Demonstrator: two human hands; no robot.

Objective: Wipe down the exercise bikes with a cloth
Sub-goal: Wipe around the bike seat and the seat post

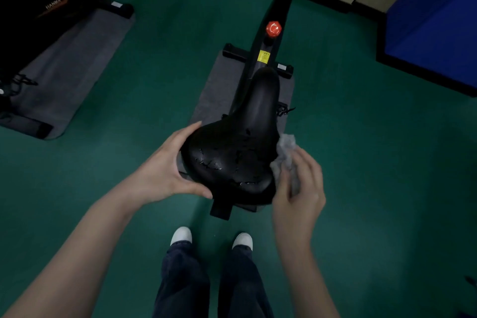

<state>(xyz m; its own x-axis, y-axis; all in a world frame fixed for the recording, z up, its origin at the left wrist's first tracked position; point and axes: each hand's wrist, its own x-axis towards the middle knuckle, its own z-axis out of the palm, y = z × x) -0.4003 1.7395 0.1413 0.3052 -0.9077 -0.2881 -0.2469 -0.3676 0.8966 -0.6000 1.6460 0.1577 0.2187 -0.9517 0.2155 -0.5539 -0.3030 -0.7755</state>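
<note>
A black exercise bike (273, 10) stands in front of me, its cracked black saddle (237, 152) nearest. My left hand (167, 165) grips the saddle's left rear edge, thumb under the back rim. My right hand (299, 186) holds a crumpled grey cloth (285, 152) against the saddle's right side. A red knob (273, 29) and a yellow label (263, 56) sit on the bike's frame beyond the saddle.
The bike rests on a grey mat (211, 90) on green floor. A second black bike (38, 8) on its own grey mat (64, 67) stands at the left. A blue padded block (433, 26) is at the right, cabinets along the far wall. My white shoes (182, 236) are below the saddle.
</note>
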